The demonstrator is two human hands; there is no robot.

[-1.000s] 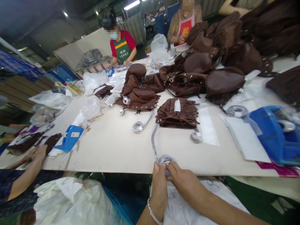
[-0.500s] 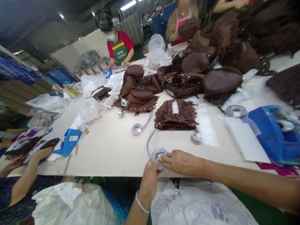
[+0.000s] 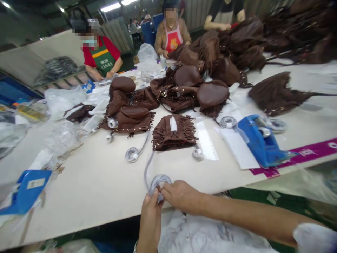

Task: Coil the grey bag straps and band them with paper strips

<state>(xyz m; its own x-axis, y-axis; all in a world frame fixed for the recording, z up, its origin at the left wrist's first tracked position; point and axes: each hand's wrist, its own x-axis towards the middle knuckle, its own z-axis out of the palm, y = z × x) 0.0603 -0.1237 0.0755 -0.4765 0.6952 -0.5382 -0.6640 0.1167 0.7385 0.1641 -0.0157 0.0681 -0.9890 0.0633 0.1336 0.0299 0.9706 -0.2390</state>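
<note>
A coiled strap in grey wrapping (image 3: 161, 180) is at the table's front edge, between my two hands. My left hand (image 3: 152, 207) grips the coil from below, its thumb on the near side. From the right, my right hand (image 3: 179, 195) pinches the coil's inner edge; its fingertips are partly hidden. A wrapped length of strap runs from the coil up to a brown fringed bag (image 3: 175, 135) lying on the table, with a white wrapped piece on its front. Another small coil (image 3: 197, 153) rests by the bag's right corner, and a further coil (image 3: 132, 154) lies to its left.
Brown bags (image 3: 186, 93) are heaped behind. A blue tape dispenser (image 3: 263, 140) stands right beside white sheets (image 3: 239, 147); another blue dispenser (image 3: 27, 189) is at left. Clear plastic (image 3: 61, 135) lies on the left side. Co-workers (image 3: 102, 56) stand across the table.
The camera view has swung to the right, so the table and bags appear shifted left. Both hands stay on the coil, with only slight finger movement.
</note>
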